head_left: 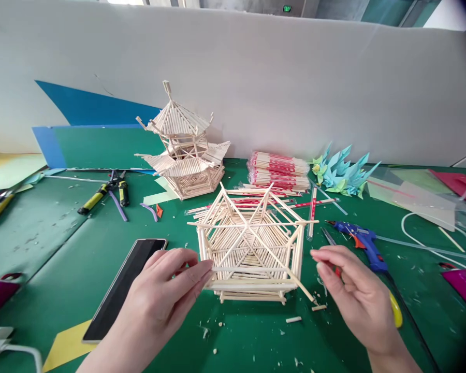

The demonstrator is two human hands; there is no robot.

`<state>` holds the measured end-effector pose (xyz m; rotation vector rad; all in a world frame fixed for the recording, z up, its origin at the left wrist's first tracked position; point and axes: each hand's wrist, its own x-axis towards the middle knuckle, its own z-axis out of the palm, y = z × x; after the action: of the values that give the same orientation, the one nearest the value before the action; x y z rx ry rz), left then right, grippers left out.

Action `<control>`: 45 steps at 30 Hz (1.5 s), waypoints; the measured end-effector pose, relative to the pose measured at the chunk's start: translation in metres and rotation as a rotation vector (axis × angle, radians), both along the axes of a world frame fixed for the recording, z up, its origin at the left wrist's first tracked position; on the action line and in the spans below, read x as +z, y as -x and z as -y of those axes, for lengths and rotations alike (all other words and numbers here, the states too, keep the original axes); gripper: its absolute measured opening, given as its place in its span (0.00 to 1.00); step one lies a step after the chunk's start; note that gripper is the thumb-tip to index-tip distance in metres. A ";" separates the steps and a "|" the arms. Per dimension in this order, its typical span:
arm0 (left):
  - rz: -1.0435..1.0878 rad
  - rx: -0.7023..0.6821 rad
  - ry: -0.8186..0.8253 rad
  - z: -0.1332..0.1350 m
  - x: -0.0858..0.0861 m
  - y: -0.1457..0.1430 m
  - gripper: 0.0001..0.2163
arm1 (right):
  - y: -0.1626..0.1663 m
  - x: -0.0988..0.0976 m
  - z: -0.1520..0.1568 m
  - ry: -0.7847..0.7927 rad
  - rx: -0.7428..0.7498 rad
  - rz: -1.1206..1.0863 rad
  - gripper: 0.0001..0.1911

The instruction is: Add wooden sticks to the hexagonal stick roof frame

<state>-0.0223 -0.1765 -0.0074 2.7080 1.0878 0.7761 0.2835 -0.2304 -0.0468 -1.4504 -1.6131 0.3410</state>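
An open hexagonal frame of wooden sticks [252, 248] stands on the green table between my hands, with thin sticks crossing over its top like spokes. My left hand [166, 290] is closed in a pinch at its front left corner, on the end of a pale wooden stick [252, 269] that lies level across the front. Off the right side, my right hand [353, 290] has thumb and forefinger drawn close together; anything between them is too small to make out. Beneath that hand lies a tool with a yellow handle [396, 310], mostly hidden.
A two-tiered stick pagoda [182, 145] stands behind, beside packed chopsticks [279, 168] and folded blue paper [345, 171]. A blue glue gun [363, 241] lies right. Left are a phone [126, 285] and yellow-black pliers [97, 197]. Stick offcuts [294, 319] lie in front.
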 end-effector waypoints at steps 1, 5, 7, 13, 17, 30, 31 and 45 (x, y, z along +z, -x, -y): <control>-0.003 0.004 0.005 -0.001 0.001 0.001 0.09 | 0.007 0.003 0.000 -0.003 0.076 -0.009 0.10; -0.015 -0.001 0.030 -0.002 0.003 0.004 0.09 | 0.021 0.006 0.001 0.004 0.215 0.017 0.14; -0.010 -0.002 0.053 -0.002 0.005 0.005 0.10 | 0.024 0.004 0.001 0.000 0.228 0.040 0.14; 0.020 -0.017 0.138 0.001 0.008 0.004 0.09 | 0.026 0.002 0.001 -0.080 0.219 0.124 0.13; 0.013 -0.029 0.173 0.002 0.005 0.005 0.10 | 0.028 0.002 0.001 -0.100 0.212 0.156 0.13; -0.102 -0.053 0.231 -0.001 0.014 0.005 0.08 | 0.032 0.000 0.002 -0.108 0.193 0.138 0.11; -0.105 -0.059 0.230 -0.001 0.014 0.005 0.08 | 0.032 0.000 0.002 -0.107 0.193 0.135 0.11; -0.150 -0.005 0.137 0.004 0.017 0.000 0.10 | 0.034 0.001 0.003 -0.090 0.192 0.124 0.12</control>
<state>-0.0221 -0.1810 0.0098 2.6869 1.1184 0.4851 0.2496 -0.2335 -0.0456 -1.2731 -1.8502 0.2885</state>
